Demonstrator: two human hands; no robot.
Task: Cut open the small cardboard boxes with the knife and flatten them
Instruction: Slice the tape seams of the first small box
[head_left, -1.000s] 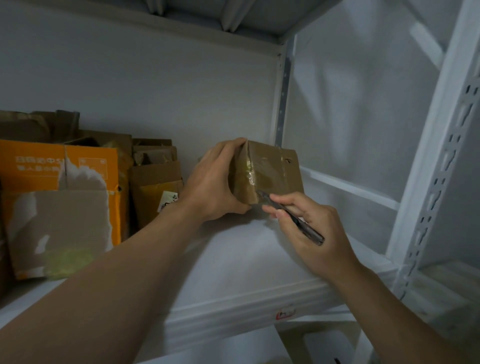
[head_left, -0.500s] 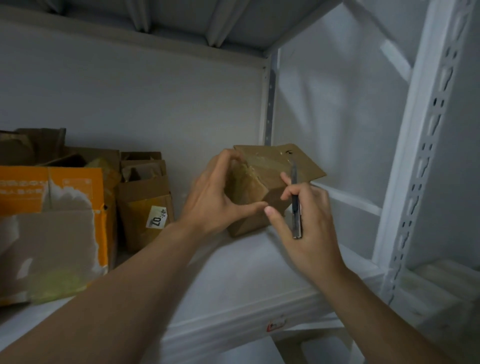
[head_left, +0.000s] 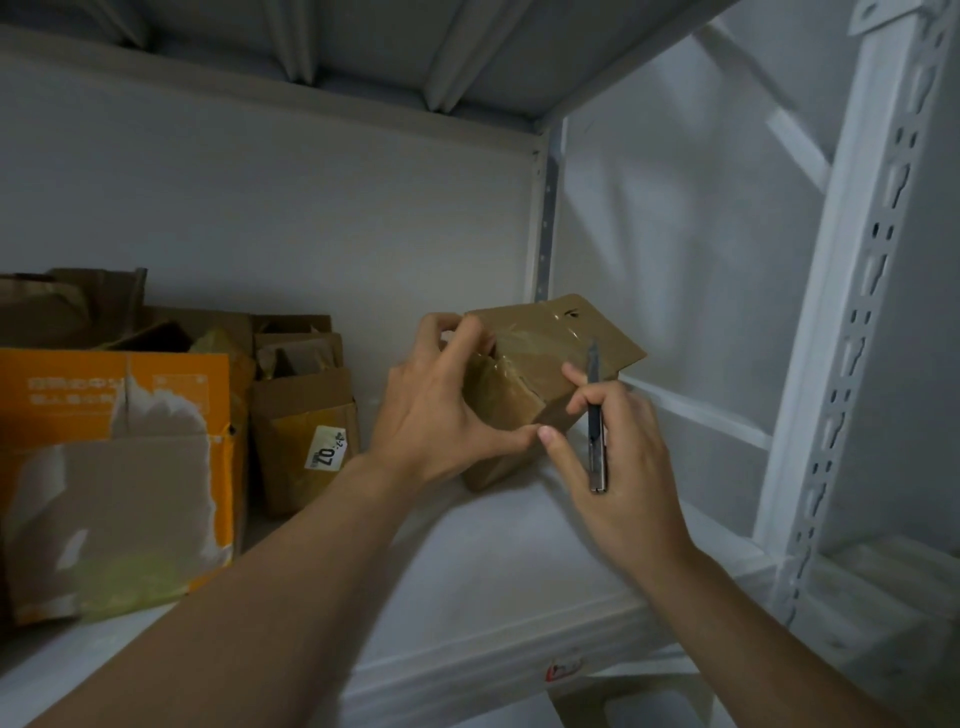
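Box (head_left: 550, 348): small, brown and taped over, tilted on a lower edge on the white shelf (head_left: 493, 582), near the middle of the view, one flap jutting toward 2 o'clock.
Left hand (head_left: 441, 415): grasps the box, fingers curled over its top edge, thumb stretched along the lower front edge toward 3 o'clock.
Right hand (head_left: 628, 462): clenched loosely round the knife (head_left: 596, 421), forefinger reaching onto the box's front face; its thumb points to 10 o'clock and meets the left thumb tip.
Knife axis: runs 12 to 6 o'clock, tip up at 12, in front of the flap. Whether the blade is out I cannot tell.
Key relation: the box lies at 11 o'clock from the right hand and 2 o'clock from the left. The shiny taped face sits between them, left of the knife tip.
Next move, likely: tip the point toward 10 o'clock onto the tape while the left hand steadies the box.
Nearby: torn orange box (head_left: 114, 467) at 9 o'clock, open brown boxes (head_left: 306, 410) beside it.
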